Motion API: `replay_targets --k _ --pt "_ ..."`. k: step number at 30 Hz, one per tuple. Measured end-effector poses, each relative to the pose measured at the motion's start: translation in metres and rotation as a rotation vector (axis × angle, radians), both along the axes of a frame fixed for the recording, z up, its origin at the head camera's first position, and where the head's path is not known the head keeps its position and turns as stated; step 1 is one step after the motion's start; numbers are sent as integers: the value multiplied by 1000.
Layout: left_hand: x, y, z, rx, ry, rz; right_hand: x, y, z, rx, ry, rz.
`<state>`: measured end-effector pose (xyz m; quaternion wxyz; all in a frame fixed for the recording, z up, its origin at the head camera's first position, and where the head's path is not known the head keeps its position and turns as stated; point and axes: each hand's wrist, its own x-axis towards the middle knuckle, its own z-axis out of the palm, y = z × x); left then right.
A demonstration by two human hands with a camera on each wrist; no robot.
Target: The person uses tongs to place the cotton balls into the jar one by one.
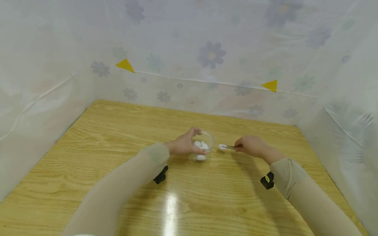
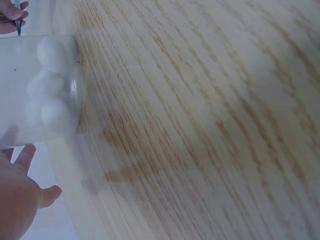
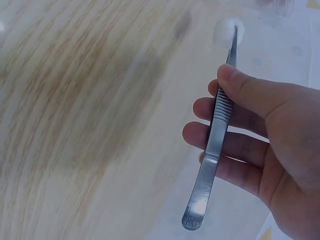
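A clear round jar (image 1: 210, 140) stands on the table, with several white cotton balls (image 2: 54, 85) heaped at its bottom. My left hand (image 1: 184, 144) holds the jar from its left side, thumb and fingers spread around the wall. In the left wrist view some of those fingers are cut off by the frame edge. To the right of the jar, my right hand (image 1: 252, 146) pinches metal tweezers (image 3: 216, 130) between thumb and fingers. One white cotton ball (image 3: 223, 33) sits at the tweezers' tips, just outside the jar and apart from it.
The wood-grain table (image 1: 189, 203) stretches around both hands. Pale flowered sheeting (image 1: 177, 42) hangs along the back and both sides, bearing two yellow triangles (image 1: 125, 65). Each wrist carries a small black camera mount (image 1: 267, 180).
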<state>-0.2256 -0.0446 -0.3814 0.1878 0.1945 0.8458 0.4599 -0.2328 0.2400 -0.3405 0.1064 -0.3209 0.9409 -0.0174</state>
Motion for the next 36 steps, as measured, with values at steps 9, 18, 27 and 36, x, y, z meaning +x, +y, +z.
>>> replay_targets --k 9,18,27,36 --pt "-1 0 -2 1 -3 -2 1 -1 12 0 8 8" --pt "-1 0 -2 9 -5 -4 3 0 23 -27 27 17" --pt "-2 0 -3 12 3 -9 5 -1 36 -9 85 7" --pt "-1 0 -2 6 8 -10 4 0 51 -50 63 -2"
